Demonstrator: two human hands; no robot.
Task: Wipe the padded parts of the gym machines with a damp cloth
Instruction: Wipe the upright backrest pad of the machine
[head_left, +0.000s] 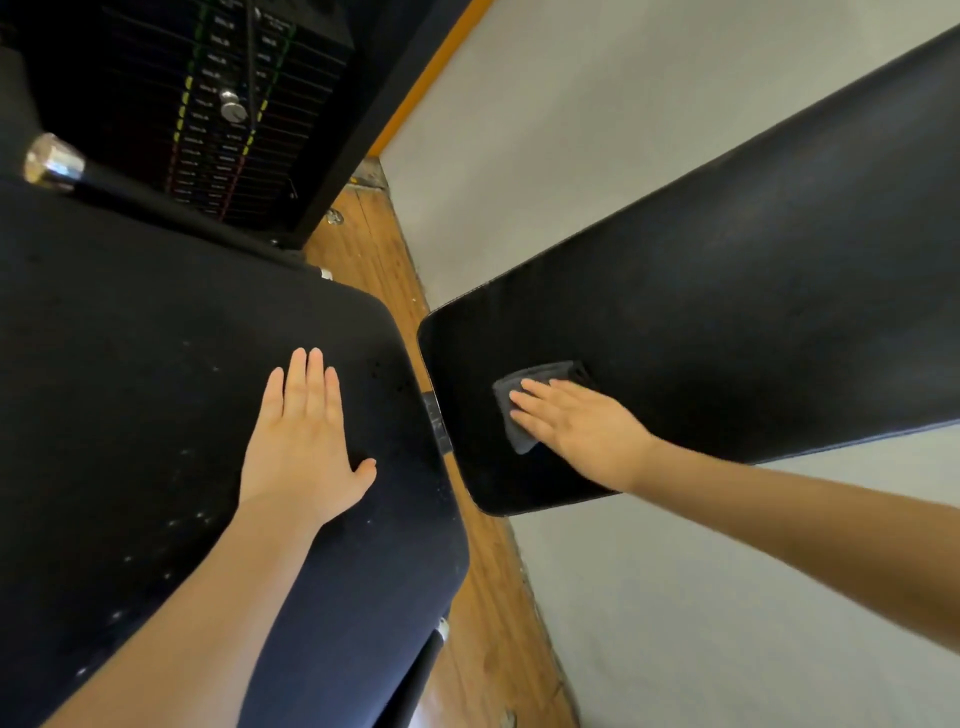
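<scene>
Cloth (524, 410): dark grey, folded small; lies flat on the back pad (727, 291), near its lower rounded end, pinned under the right hand (576, 426).
Right hand: fingers straight and together, palm down on the cloth, pressing it to the pad; no curl, no pinch.
Back pad: long, black, smooth; runs up and to the right, tilted. Lower end around the cloth looks glossier than the upper stretch, maybe damp; cannot be sure.
Left hand (306, 441): flat on the seat pad (156, 364), fingers straight, holding nothing; reads as a brace.
Seat pad: black, wide; pale specks scattered over it. Judged not yet wiped.
Gap: seat and back pad apart, a metal bracket (436, 421) between them; wood floor (384, 275) shows below.
Surroundings: weight stack (228, 119) with its pin at upper left, chrome bar end (52, 161) beside it, grey wall (571, 130) behind.
Step in hand (judgement): wiping the back pad, low end.
Method note: keep the palm spread so the whole fold stays in contact; work in long overlapping strokes along the pad toward the top; catch the rounded edge and corners; refold when the face soils.
Risk: flat hand may slide off the cloth on the slick vinyl.
</scene>
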